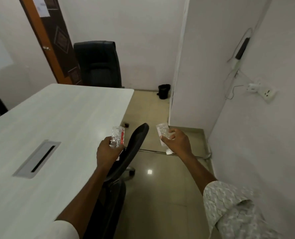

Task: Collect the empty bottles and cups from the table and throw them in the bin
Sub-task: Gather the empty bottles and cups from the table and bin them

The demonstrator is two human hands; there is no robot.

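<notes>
My left hand [107, 150] grips a clear plastic bottle with a red label [117, 136], held over the right edge of the white table [60, 118]. My right hand [175, 140] holds a second clear plastic bottle [163, 133], tilted, with its white cap end pointing down, above the floor. A small black bin [164, 91] stands on the floor in the far corner, against the white wall, well ahead of both hands.
A black office chair [126, 157] stands between my arms, tucked at the table's right side. Another black chair [98, 64] sits at the table's far end. A cable slot [37, 158] is set into the tabletop. Wall sockets and cables [257, 88] hang on the right wall.
</notes>
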